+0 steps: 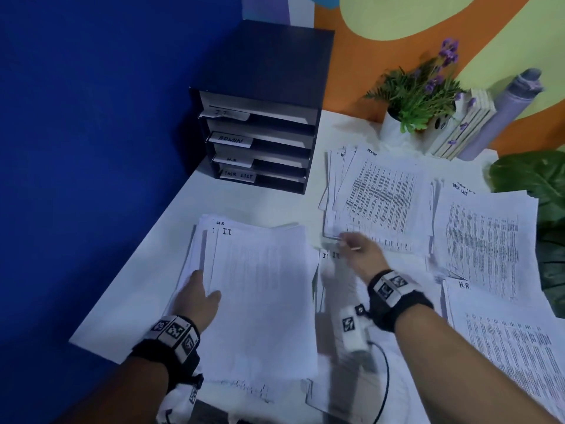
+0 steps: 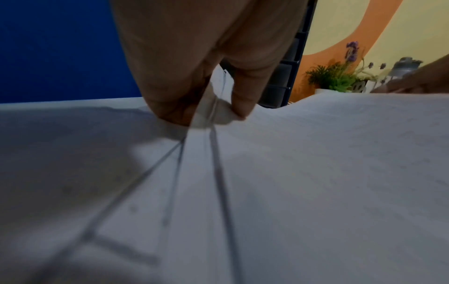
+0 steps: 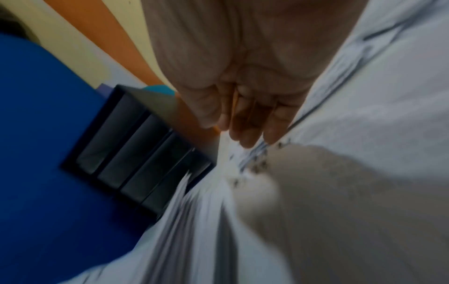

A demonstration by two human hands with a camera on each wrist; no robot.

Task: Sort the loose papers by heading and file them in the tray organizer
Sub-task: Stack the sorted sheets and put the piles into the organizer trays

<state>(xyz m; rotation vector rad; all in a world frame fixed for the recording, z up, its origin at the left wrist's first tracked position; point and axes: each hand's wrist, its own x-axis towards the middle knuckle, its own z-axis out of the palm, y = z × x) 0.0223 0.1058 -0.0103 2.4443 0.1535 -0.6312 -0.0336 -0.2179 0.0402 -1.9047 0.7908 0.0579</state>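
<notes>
Here the left hand fingers pinch the I.T. stack; right hand fingers lie released.

The setting is an office workstation of an informal, decorated kind. A white desk stands in a corner against a deep blue wall and a wall painted in orange and pale yellow shapes. A dark tray organizer sits at the back corner, its four slots labelled I.T., ADMIN, H.R. and TASK LIST. Printed sheets with handwritten headings lie in separate piles: an I.T. pile, an ADMIN pile, a task list pile and an H.R. pile. A potted plant with purple flowers, some books and a grey bottle occupy the far edge.
</notes>
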